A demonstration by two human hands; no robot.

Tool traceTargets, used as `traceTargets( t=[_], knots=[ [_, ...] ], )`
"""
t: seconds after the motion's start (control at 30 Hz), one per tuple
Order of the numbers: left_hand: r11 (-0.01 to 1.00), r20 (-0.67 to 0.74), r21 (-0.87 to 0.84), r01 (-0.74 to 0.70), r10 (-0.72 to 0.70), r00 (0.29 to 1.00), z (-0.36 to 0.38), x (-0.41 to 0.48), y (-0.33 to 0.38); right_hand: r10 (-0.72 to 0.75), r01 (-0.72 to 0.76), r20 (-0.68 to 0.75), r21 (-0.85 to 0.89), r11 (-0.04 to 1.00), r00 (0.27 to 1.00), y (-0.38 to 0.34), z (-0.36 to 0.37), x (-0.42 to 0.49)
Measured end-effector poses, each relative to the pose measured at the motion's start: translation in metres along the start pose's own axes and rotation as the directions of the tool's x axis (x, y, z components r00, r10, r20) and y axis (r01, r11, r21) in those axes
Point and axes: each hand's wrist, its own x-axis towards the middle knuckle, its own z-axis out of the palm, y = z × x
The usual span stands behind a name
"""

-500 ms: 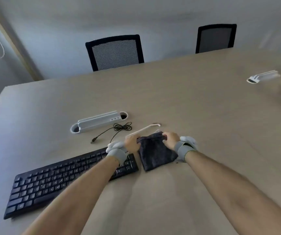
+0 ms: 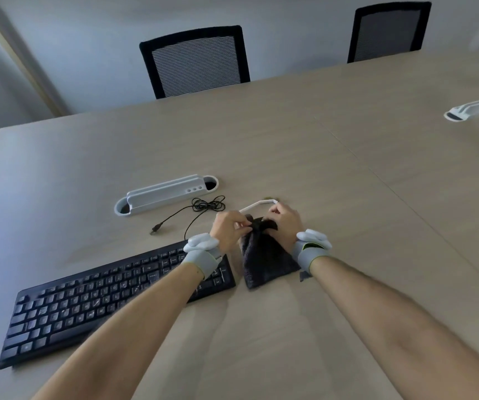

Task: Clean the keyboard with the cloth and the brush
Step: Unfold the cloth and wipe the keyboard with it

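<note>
Fingers (image 2: 236,223) of both hands pinch the far edge of a dark cloth (image 2: 264,259) on the counter (image 2: 304,145), the opening step of a keyboard clean.

Both the left hand (image 2: 226,230) and the right hand (image 2: 287,223) are curled onto the bunched top of the cloth, whose near end lies flat on the counter, on the near side of the fingers. The black keyboard (image 2: 102,298) lies just left of the cloth, under the left wrist. The white brush (image 2: 257,205) lies just beyond the fingers; whether the right fingertips touch it is hard to tell in this wide view. By the look of it, the cloth is being gathered for wiping. The next move calls for lifting it clear, carrying it left over the keys and keeping a firm hold on the fold.
</note>
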Motion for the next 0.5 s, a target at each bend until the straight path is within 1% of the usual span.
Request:
traceTargets(
  t=[0.03, 0.07, 0.17, 0.2, 0.23, 0.3, 0.33, 0.4, 0.43, 0.47, 0.5],
  knots=[
    [1.0, -0.043, -0.013, -0.022, 0.021, 0.999, -0.006, -0.002, 0.003, -0.058, 0.06, -0.088, 0.029, 0.998, 0.994, -0.001, -0.005, 0.0],
    [0.999, -0.095, -0.023, -0.04, 0.038, 0.995, -0.012, -0.004, 0.005, -0.113, 0.12, -0.135, 0.045, 0.992, 0.984, -0.003, -0.01, -0.001],
    [0.994, -0.255, -0.053, -0.101, 0.084, 0.963, -0.028, -0.01, 0.014, -0.229, 0.246, -0.234, 0.045, 0.968, 0.945, -0.012, -0.026, -0.002],
    [0.991, -0.284, -0.041, -0.13, 0.113, 0.952, -0.032, -0.011, 0.017, -0.252, 0.275, -0.285, 0.042, 0.961, 0.925, -0.016, -0.032, -0.002],
    [0.989, -0.276, -0.031, -0.144, 0.13, 0.952, -0.038, -0.014, 0.023, -0.275, 0.306, -0.336, 0.041, 0.951, 0.901, -0.022, -0.037, -0.001],
    [0.988, -0.155, -0.027, -0.154, 0.148, 0.977, -0.049, -0.018, 0.033, -0.316, 0.368, -0.441, 0.036, 0.929, 0.84, -0.039, -0.049, -0.001],
    [0.984, -0.087, -0.036, -0.175, 0.172, 0.981, -0.055, -0.02, 0.04, -0.303, 0.368, -0.472, 0.049, 0.929, 0.828, -0.05, -0.055, -0.003],
    [0.986, 0.028, -0.091, -0.139, 0.142, 0.989, -0.074, -0.026, 0.053, -0.181, 0.293, -0.486, 0.165, 0.942, 0.855, -0.075, -0.072, -0.011],
    [0.993, 0.118, -0.094, -0.072, 0.083, 0.99, -0.085, -0.027, 0.055, -0.12, 0.267, -0.501, 0.233, 0.935, 0.857, -0.083, -0.078, -0.013],
    [0.999, 0.228, -0.027, -0.023, 0.029, 0.973, -0.095, -0.031, 0.058, -0.079, 0.275, -0.542, 0.29, 0.917, 0.837, -0.09, -0.086, -0.014],
    [0.998, 0.346, 0.05, 0.04, -0.055, 0.937, -0.104, -0.037, 0.059, -0.044, 0.293, -0.581, 0.344, 0.892, 0.813, -0.098, -0.094, -0.016]
  ],
)
